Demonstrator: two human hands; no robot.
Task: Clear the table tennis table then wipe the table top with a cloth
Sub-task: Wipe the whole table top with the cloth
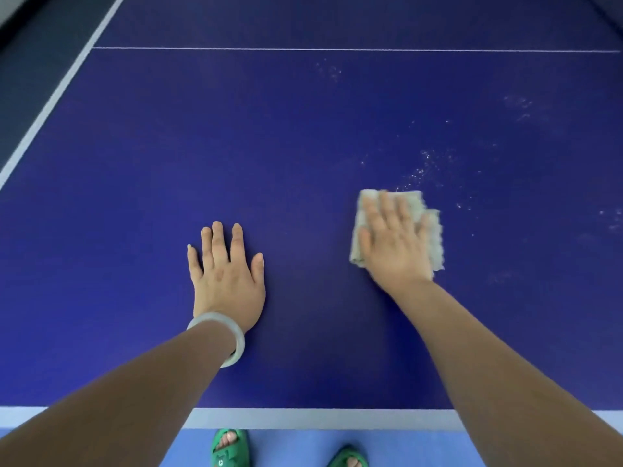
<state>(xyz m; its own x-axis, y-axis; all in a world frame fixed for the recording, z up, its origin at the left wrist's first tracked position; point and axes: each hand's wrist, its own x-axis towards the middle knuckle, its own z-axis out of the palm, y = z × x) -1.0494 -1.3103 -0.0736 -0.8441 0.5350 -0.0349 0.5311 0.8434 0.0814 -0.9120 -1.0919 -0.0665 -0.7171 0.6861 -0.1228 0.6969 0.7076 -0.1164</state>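
The dark blue counter (303,136) fills most of the view, with a broad white stripe (320,418) along its near edge and another along its left edge. A thin white line (337,49) crosses it farther back. The left hand (226,274) lies flat on the bare surface a little left of the middle, not far from the near edge, with fingers straight and spread, holding nothing. A pale bangle (232,338) sits on that wrist. The right hand (394,244), slightly blurred, presses flat with straight fingers on a folded pale cloth (435,237), which lies on the counter right of the middle. Pale specks (424,170) dot the surface just beyond the cloth and out toward the right edge. Below the near edge, two green sandals (231,448) stand on a light blue floor (286,449).
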